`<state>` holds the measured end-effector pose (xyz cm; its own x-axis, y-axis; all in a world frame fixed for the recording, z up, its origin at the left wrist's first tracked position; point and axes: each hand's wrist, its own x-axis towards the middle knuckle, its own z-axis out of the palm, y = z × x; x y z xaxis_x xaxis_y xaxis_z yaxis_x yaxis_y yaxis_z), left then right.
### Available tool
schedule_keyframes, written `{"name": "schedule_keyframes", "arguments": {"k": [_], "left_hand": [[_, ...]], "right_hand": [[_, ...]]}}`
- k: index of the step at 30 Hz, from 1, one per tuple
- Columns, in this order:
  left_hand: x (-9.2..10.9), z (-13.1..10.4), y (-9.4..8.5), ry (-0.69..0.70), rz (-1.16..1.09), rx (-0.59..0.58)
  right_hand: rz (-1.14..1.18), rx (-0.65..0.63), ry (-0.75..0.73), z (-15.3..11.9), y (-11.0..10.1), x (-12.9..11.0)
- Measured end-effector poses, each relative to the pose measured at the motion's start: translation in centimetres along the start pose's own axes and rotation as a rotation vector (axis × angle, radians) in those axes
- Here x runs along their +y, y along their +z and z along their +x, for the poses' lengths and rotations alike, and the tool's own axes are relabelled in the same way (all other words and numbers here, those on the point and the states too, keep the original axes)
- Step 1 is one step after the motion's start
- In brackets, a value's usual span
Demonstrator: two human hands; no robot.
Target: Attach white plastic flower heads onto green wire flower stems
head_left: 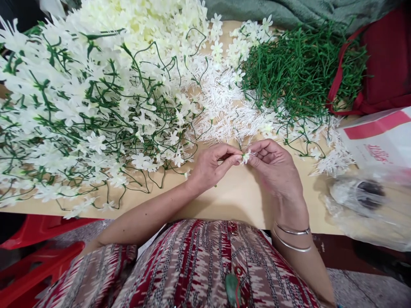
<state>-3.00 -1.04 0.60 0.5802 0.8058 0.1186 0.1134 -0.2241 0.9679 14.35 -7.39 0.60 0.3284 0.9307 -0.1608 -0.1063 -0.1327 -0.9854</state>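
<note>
Close together over the near part of the table, both my hands pinch one small white artificial flower (245, 157). My left hand (213, 164) grips it from the left between thumb and forefinger, around its green base. From the right, the thumb and forefinger of my right hand (276, 169) press at its petals, the other fingers curled. Just beyond my hands lies a scatter of thin white stamens (224, 111). A heap of green plastic stems (295, 68) sits past my right hand. To the left spreads a large pile of white flowers on green stems (96, 107).
Loose pale yellow-white blossoms (144, 21) are heaped at the back. On the right are a red bag (387, 60), a white and red bag (380, 137) and a clear plastic bag (379, 214). A red stool (45, 231) stands below the table's left edge.
</note>
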Motion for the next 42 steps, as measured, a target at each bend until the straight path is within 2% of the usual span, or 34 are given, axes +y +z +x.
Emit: {"name": "schedule_keyframes", "arguments": {"k": [13,22,31,36,42], "left_hand": [[-0.2,0.3,-0.1,-0.019,-0.023,-0.04],[-0.9,0.2,0.4,-0.073,-0.283,-0.035],[-0.4,0.3,0.2,-0.036,-0.173,-0.042],[-0.2,0.2,0.2,-0.06,-0.116,-0.045],[-0.5,0.3,0.2,0.011,-0.11,-0.042]], "right_hand": [[0.052,-0.042,0.084,0.4,-0.1,-1.0],[0.151,-0.08,0.102,-0.1,-0.6,-0.8],[0.128,-0.125,0.055,-0.5,-0.8,-1.3],[0.05,-0.074,0.058,-0.3,-0.6,-0.7],[0.02,-0.078,0.034,-0.2,-0.5,-0.4]]}}
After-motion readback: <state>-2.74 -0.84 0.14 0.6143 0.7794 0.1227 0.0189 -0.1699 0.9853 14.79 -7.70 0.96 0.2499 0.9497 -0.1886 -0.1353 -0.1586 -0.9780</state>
